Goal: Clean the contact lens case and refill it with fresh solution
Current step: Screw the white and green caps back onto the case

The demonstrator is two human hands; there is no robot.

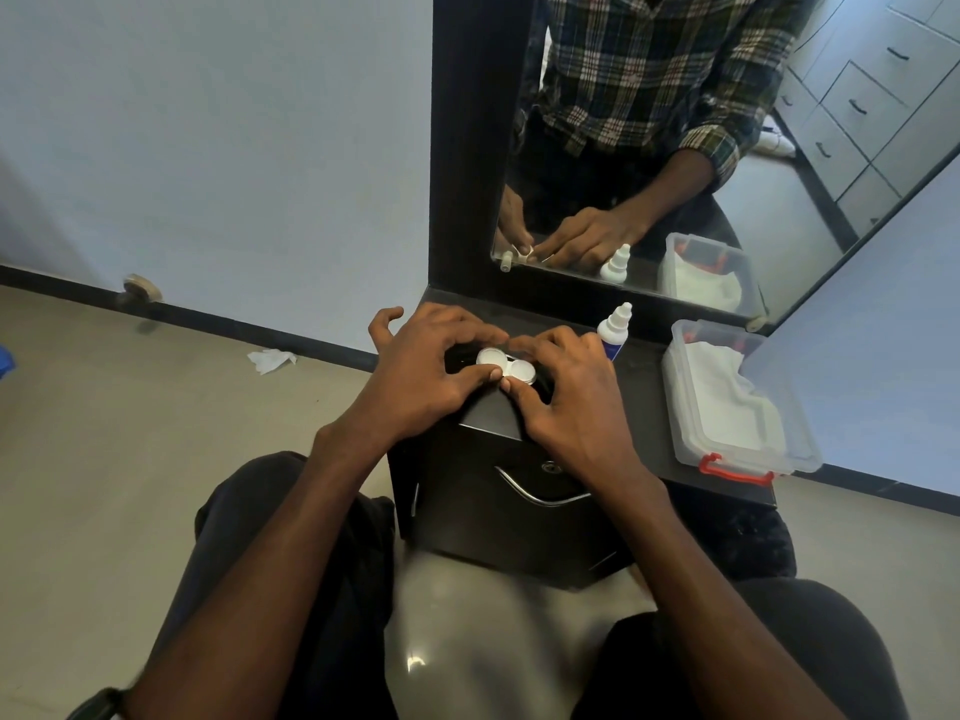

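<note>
A white contact lens case point(501, 365) with two round caps lies on the black dresser top point(639, 402). My left hand point(426, 366) pinches the left cap between thumb and fingers. My right hand point(566, 392) pinches the right cap the same way. Just behind my right hand stands a white solution bottle point(615, 327) with a blue label and a pointed cap, upright and untouched.
A clear plastic box point(727, 397) with a red latch holds white tissue at the right of the dresser top. A mirror point(675, 148) stands behind, reflecting my hands. A crumpled tissue point(271, 360) lies on the floor at left. A drawer handle point(540, 491) is below my hands.
</note>
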